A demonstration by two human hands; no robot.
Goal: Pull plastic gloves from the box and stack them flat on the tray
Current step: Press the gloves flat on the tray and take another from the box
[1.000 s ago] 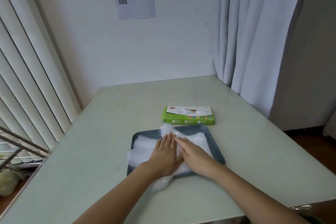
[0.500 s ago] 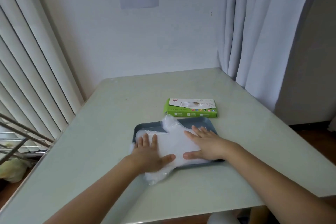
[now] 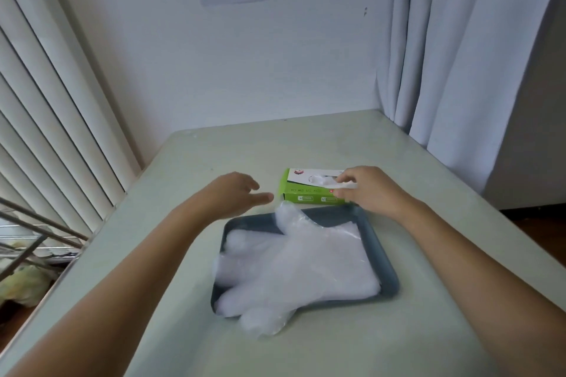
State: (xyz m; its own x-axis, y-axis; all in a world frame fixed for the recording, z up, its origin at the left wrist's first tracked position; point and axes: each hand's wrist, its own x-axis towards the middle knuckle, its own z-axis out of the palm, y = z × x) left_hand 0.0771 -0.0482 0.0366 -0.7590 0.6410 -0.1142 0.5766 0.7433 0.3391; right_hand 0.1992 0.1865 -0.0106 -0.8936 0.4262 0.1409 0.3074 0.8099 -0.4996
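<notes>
I judge the next pull is starting: my right hand [image 3: 367,190] pinches a glove [image 3: 325,182] in its fingers at the green box [image 3: 306,191] slot, my left hand [image 3: 235,193] hovers loose and empty, stacked gloves [image 3: 294,266] lie on the tray [image 3: 386,266], so I'd draw slowly.

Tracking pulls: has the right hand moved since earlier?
Yes: the right hand left the clear plastic gloves on the grey tray for the green cardboard box beyond.
</notes>
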